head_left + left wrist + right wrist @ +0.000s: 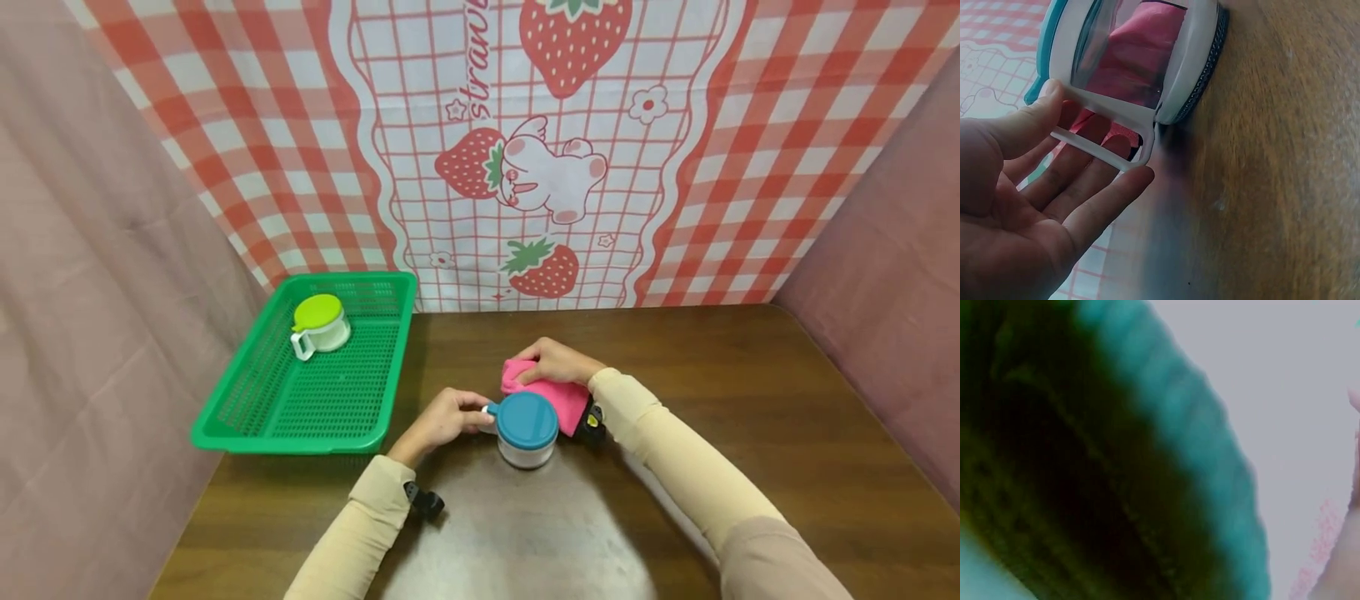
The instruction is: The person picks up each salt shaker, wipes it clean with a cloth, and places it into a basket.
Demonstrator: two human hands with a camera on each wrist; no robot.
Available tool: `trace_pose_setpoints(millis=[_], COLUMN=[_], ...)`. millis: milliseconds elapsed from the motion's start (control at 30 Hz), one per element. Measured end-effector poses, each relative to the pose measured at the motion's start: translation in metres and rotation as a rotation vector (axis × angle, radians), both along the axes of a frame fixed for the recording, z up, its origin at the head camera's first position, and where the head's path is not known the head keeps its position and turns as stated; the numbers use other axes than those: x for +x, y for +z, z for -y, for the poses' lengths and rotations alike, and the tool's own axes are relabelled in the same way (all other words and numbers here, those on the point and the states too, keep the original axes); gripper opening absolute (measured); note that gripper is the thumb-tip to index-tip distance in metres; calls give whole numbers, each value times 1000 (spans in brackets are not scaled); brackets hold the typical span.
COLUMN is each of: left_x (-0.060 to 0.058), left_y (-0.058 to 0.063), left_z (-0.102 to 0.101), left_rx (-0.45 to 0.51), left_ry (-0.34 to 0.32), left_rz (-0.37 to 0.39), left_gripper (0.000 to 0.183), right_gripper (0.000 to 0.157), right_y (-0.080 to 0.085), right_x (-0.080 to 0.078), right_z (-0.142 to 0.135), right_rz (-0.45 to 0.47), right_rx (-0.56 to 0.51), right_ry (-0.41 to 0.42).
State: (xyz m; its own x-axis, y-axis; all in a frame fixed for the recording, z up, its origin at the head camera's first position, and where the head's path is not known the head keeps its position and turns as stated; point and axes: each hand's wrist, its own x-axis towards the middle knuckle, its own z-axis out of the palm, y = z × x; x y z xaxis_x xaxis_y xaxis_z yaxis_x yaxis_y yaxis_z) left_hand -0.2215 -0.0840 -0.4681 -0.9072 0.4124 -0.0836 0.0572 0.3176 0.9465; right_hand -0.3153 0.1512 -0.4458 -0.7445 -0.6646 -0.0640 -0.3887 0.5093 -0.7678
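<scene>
A clear-sided jar [525, 456] with a blue lid [527, 419] stands upright on the wooden table. My left hand [442, 421] holds its white handle [1091, 149], the thumb near the lid's tab and several fingers through the loop. Just behind the jar and to its right, my right hand [558, 364] grips a folded pink cloth [564, 400], which lies against or very close to the jar. Through the jar's clear wall the cloth's pink shows in the left wrist view. A blurred dark form with a teal edge fills much of the right wrist view.
A green perforated basket [300, 444] sits at the table's left. Inside it, towards the back, is a similar jar [330, 335] with a lime-green lid and white handle. A checked strawberry curtain [420, 208] hangs behind the table [750, 392], with plain pinkish drapes at both sides.
</scene>
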Motion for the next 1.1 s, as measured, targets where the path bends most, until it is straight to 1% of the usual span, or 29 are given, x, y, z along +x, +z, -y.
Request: trace_pose_setpoints(millis=[200,333,433,600,667,733,800,867,1000,1100], left_x=[-1,-1,-2,-2,-2,-2,-2,-2,-3,-3], left_y=[2,2,2,1,0,-1,-1,-2,-3,-2], left_z=[-2,0,1,1,1,0,-1,-2,1,3], left_rx=[2,-11,-14,-12,-17,-21,-18,-15,-4,7], left_ry=[-15,-9,-4,-6,-6,-7,-11,-18,-18,-12], left_rz=[6,0,-8,-7,-8,-8,-5,-1,13,18], left_gripper=[23,23,24,25,25,24,24,24,24,25], right_gripper=[27,27,26,24,24,23,22,16,6,9], right_y=[6,10,11,12,11,8,5,4,8,13], right_x=[-6,-9,-11,-13,-13,-14,-15,-16,-14,-10], right_z=[10,19,25,32,34,33,32,30,28,23], right_rz=[13,1,3,52,67,64,44,2,-124,-198], right_rx=[82,135,177,224,252,289,336,386,474,519], right_ry=[101,166,187,228,245,254,262,274,306,312])
